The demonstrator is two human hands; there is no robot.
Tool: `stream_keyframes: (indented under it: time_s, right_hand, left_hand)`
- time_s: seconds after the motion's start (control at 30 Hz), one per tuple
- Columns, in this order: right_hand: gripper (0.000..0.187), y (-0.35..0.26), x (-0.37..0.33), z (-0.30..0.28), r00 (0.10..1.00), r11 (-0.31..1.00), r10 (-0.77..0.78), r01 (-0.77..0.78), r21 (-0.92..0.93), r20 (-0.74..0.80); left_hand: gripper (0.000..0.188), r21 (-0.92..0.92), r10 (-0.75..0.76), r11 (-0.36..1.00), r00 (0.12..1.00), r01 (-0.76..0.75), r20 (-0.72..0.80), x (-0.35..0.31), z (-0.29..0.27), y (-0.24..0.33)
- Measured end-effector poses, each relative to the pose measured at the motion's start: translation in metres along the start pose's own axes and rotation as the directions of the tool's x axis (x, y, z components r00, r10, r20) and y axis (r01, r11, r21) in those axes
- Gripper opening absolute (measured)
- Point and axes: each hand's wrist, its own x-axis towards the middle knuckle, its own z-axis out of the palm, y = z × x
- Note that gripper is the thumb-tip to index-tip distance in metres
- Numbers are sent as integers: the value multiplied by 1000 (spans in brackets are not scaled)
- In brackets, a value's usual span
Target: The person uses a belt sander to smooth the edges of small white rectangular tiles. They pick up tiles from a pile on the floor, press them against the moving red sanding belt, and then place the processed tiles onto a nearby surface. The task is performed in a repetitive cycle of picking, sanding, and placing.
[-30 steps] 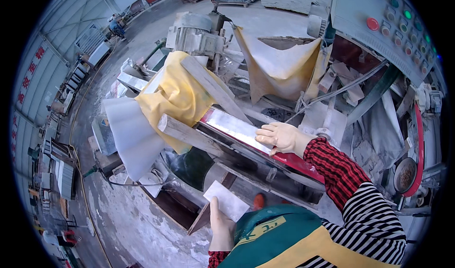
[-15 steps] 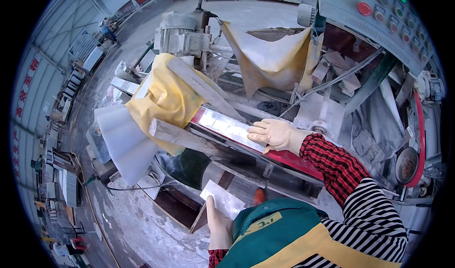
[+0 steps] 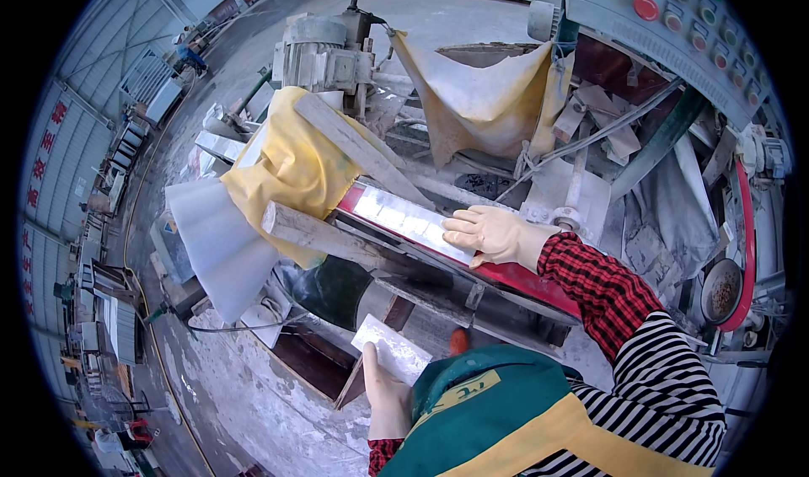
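My left hand [image 3: 388, 399], in a pale glove, grips a flat rectangular white tile [image 3: 394, 347] low in front of my green apron [image 3: 484, 410]. Its thumb lies over the tile's upper face; the other fingers are hidden. My right hand [image 3: 490, 231], gloved too, rests palm down with fingers stretched out on the near end of a row of shiny pale tiles [image 3: 403, 214]. That row lies on a narrow red belt [image 3: 539, 290], which runs at its far end up to a draped yellow cloth [image 3: 295, 169].
Two worn wooden bars [image 3: 320, 239] flank the belt near the cloth. An electric motor [image 3: 316, 60] stands beyond. At upper right hangs a control panel [image 3: 666, 51] with buttons. A wooden box [image 3: 313, 367] sits below the belt, left of it a white sheet [image 3: 221, 249].
Both hands keep their places, the left on its tile and the right on the row. The view has shifted slightly; the row of tiles looks barely moved.
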Motion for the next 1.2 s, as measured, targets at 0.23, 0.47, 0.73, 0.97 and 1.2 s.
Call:
stream_keyframes:
  time_s: [0.23, 0.47, 0.73, 0.97, 1.2]
  right_hand:
    - [87, -6, -7, -3, 999, 999, 38, -37, -14, 18]
    - [86, -9, -14, -1, 999, 999, 24, -25, -29, -32]
    - [85, -11, -24, 1, 998, 999, 19, -21, -41, -53]
    - [83, -12, -29, 1, 999, 999, 40, -40, -18, -18]
    - [82, -14, -39, 7, 997, 997, 70, -71, -40, -13]
  left_hand:
    - [57, -139, -59, 989, 993, 44, -101, -2, 7, 1]
    - [57, -177, -75, 983, 990, 53, -118, -9, 15, 3]
    - [55, -243, -87, 968, 992, 63, -91, -7, 18, -2]
    - [56, -226, -71, 973, 991, 44, -113, -5, 18, -7]
    - [56, -185, -81, 981, 989, 57, -123, -9, 19, -5]
